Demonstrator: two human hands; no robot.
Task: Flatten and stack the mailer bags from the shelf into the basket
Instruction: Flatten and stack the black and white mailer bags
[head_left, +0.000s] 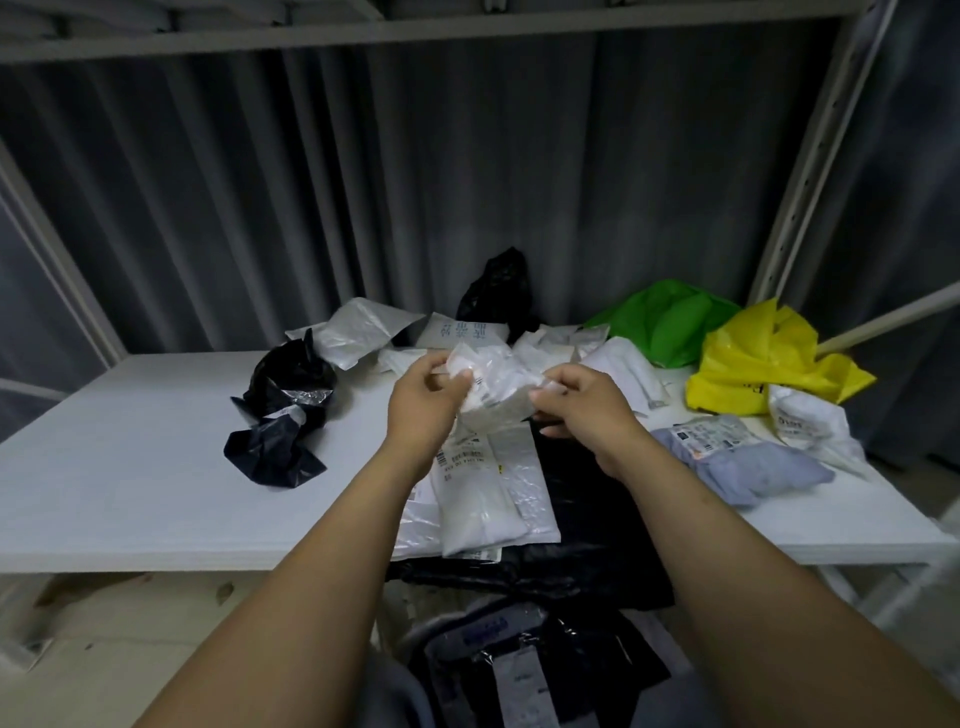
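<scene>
Head view: your left hand (421, 400) and right hand (587, 410) both pinch one crumpled white mailer bag (498, 384), fingers and thumbs curled onto its opposite ends. You hold it raised above the white shelf board (130, 467). Beneath it, flattened white mailers (488, 499) lie stacked on a black bag (587, 519) at the board's front edge. Crumpled black bags (285, 410) sit to your left. A blue-grey mailer (748, 462), a yellow bag (758, 358) and a green bag (670, 322) lie to your right. Loose white mailers (358, 327) are heaped behind your hands.
</scene>
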